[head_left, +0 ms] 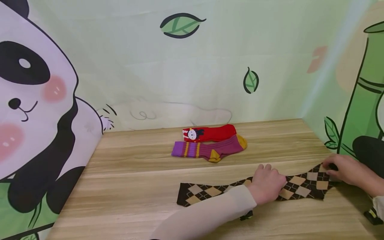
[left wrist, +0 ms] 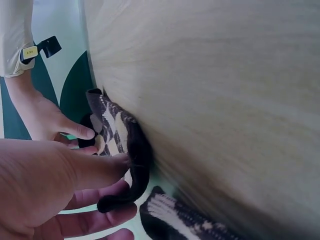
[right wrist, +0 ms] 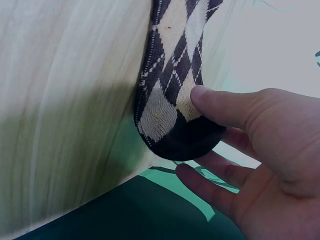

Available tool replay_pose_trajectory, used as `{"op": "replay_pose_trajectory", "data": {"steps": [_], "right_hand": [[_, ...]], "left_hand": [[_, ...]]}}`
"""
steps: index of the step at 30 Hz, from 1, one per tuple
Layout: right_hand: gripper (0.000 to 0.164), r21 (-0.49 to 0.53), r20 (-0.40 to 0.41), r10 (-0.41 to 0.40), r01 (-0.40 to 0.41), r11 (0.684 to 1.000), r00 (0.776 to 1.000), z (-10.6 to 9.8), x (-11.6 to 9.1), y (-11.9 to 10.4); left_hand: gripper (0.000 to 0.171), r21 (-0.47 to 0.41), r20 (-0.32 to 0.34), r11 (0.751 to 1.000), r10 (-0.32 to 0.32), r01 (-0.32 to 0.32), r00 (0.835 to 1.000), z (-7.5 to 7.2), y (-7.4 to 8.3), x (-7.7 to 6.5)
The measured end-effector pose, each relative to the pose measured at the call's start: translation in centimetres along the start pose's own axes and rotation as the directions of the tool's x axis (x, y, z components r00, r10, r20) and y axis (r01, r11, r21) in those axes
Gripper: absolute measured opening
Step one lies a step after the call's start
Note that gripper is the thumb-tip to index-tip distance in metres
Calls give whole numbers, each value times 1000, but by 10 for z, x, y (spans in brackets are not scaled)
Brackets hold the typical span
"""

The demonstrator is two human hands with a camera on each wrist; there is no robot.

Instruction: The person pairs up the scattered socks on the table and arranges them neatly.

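A black, tan and grey argyle sock [head_left: 301,186] stretches between the two hands on the right part of the table. My left hand [head_left: 267,186] pinches its black end between thumb [left wrist: 100,170] and fingers, palm side hidden in the head view. At the other end, my right hand [head_left: 348,170] grips the rounded black toe [right wrist: 190,137], thumb on the patterned face and fingers behind. Another argyle sock [head_left: 202,194] lies flat to the left, partly hidden behind the left hand and forearm. Its patterned fabric also shows below the left hand in the left wrist view.
Farther back, a purple sock [head_left: 207,150] with yellow heel, toe and stripes lies in front of a red sock [head_left: 219,132] with a cartoon figure. The wooden tabletop [head_left: 129,196] meets a panda-print backdrop [head_left: 144,66] at the back and sides.
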State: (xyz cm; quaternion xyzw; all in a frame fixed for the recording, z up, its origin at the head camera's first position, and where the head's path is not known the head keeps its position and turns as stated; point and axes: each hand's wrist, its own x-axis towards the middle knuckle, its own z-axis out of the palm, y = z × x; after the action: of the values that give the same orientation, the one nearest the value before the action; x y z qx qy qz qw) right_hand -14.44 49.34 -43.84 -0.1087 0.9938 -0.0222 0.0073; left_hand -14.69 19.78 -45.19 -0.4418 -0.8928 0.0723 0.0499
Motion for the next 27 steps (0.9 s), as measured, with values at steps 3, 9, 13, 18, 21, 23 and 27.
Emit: {"op": "replay_pose_trajectory", "data": {"steps": [3,9,13,18,21,23,27], "right_hand": [[19,4,-26,22,-22,1000,999,-2,-3,-2],[20,-33,-132,38,-42,999,991,-6,-13,-8],[18,-56,-181,33,-43,998,983,-15,-19,-18],[25,-79,-288,-21,-2,997,957,-17,-25,-21],[28,-88,-307,-52,26,996,950,-20,-27,-21],[29,-88,-304,-53,27,996,951,-22,-27,-21],[28,-92,-260,-30,7,996,965,-28,-28,-21]], "left_hand": [[12,-12,-7,1000,12,-12,1000,-3,-3,-2],[10,3,-18,999,40,-39,999,-15,-6,-10],[10,17,-28,999,46,-45,999,-21,-7,-14],[10,25,-50,998,63,-61,997,-27,-13,-22],[13,25,-60,997,68,-67,996,-32,-17,-27],[15,16,-67,998,69,-68,995,-35,-19,-29],[19,5,-90,997,74,-74,993,-42,-23,-34]]}}
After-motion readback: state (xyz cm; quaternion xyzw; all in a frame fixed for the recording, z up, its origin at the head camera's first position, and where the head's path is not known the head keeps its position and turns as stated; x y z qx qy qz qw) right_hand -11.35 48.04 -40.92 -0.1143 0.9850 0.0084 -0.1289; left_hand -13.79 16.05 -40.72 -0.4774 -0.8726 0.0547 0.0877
